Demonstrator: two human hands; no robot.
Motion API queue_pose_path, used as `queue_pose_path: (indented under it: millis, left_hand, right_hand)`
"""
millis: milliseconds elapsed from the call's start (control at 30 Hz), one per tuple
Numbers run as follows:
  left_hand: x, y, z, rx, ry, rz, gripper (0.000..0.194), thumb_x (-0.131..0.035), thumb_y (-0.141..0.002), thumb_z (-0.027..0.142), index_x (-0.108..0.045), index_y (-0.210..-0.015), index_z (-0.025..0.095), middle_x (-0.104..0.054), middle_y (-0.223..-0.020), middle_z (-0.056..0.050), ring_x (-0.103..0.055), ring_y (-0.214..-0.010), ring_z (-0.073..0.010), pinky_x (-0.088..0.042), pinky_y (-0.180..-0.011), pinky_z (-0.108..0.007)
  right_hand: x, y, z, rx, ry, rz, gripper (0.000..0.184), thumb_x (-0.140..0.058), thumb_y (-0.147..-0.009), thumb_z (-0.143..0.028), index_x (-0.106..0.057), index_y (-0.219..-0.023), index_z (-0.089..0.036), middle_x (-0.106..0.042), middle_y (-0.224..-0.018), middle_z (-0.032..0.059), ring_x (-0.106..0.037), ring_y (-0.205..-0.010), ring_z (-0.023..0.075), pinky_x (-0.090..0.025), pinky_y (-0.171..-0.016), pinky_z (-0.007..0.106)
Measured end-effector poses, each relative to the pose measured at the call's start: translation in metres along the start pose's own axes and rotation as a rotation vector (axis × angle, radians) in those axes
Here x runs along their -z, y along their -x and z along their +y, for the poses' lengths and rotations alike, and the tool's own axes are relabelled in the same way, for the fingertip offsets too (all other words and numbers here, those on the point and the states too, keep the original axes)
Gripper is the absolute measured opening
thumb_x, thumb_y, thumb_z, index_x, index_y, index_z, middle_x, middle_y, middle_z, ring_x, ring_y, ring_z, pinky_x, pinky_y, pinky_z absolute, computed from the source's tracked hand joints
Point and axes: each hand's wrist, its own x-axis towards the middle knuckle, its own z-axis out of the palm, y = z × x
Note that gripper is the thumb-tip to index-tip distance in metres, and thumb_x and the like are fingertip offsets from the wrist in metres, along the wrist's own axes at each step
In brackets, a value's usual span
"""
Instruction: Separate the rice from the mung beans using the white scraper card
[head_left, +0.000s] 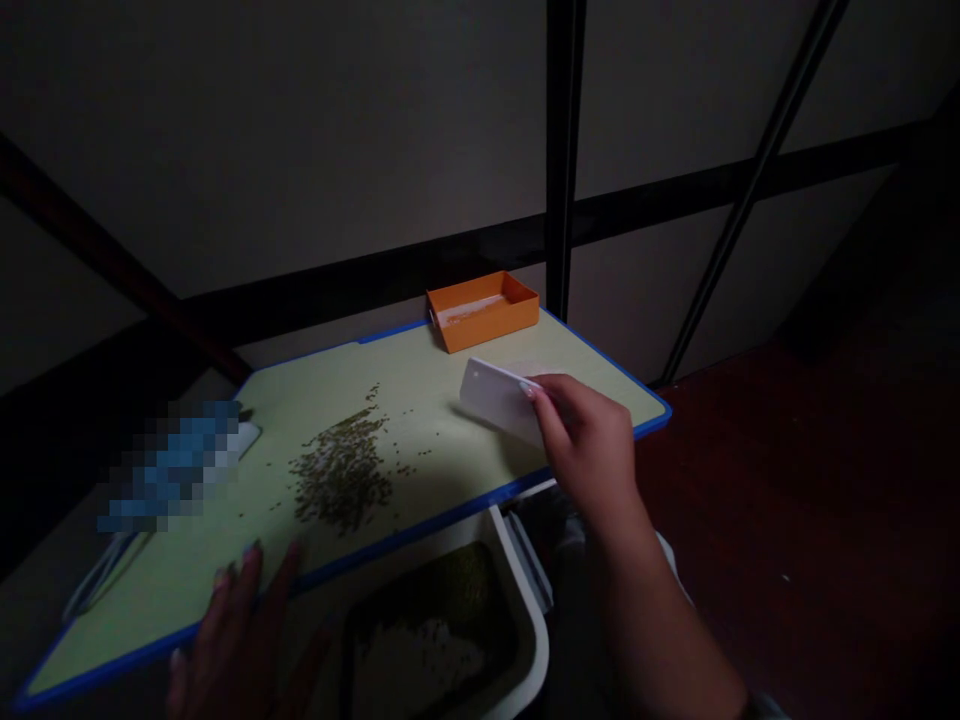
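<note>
Pinching the likely light, stiff white card (pixel 491 392) sensibly by one end, the right hand (pixel 596 435) is right of the grain pile (pixel 341 475), the left hand (pixel 236 635) spread empty before it.

the right hand (pixel 589 425) is bare, its thumbnail (pixel 527 391) long, pale and glossy, its forearm (pixel 660 610) uncovered as far as a dark greyish sleeve edge (pixel 766 706), while the left hand (pixel 240 635), likewise bare but dimly lit, shows slender fingers (pixel 216 610) with pale, shiny nails (pixel 252 549), further detail being indistinct.
</note>
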Motion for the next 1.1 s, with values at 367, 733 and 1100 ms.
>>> queue_pose_path:
  millis: [367, 733, 1100]
  left_hand:
    - [-0.001, 0.004, 0.004, 0.038, 0.029, -0.042, 0.056, -0.017, -0.095, 0.059, -0.016, -0.149, 0.045, 0.000, -0.164, 0.009, -0.001, -0.158, -0.0198, -0.031, -0.127, -0.075]
    - [0.003, 0.007, 0.012, 0.072, 0.060, -0.044, 0.051, -0.016, -0.096, 0.055, -0.018, -0.147, 0.050, -0.008, -0.164, 0.010, -0.006, -0.158, -0.0196, -0.023, -0.124, -0.083]
    - [-0.006, 0.011, 0.012, -0.025, 0.080, 0.105, 0.055, -0.027, -0.098, 0.047, -0.002, -0.145, 0.058, -0.018, -0.162, 0.008, -0.021, -0.155, -0.0262, -0.039, -0.115, -0.084]
  right_hand:
    - [-0.042, -0.012, 0.020, -0.195, -0.179, -0.033, 0.028, -0.057, -0.090, -0.030, -0.080, -0.100, -0.017, -0.082, -0.104, 0.0148, -0.076, -0.097, 0.0300, -0.056, -0.087, 0.042]
    - [-0.043, -0.016, 0.019, -0.226, -0.293, -0.113, 0.020, -0.063, -0.087, -0.029, -0.080, -0.092, -0.018, -0.083, -0.100, 0.0114, -0.076, -0.094, 0.0244, -0.057, -0.085, 0.037]
    - [-0.044, -0.020, 0.018, -0.332, -0.407, -0.117, 0.014, -0.070, -0.081, -0.031, -0.079, -0.084, -0.021, -0.083, -0.099, 0.0090, -0.075, -0.093, 0.0240, -0.057, -0.085, 0.041]
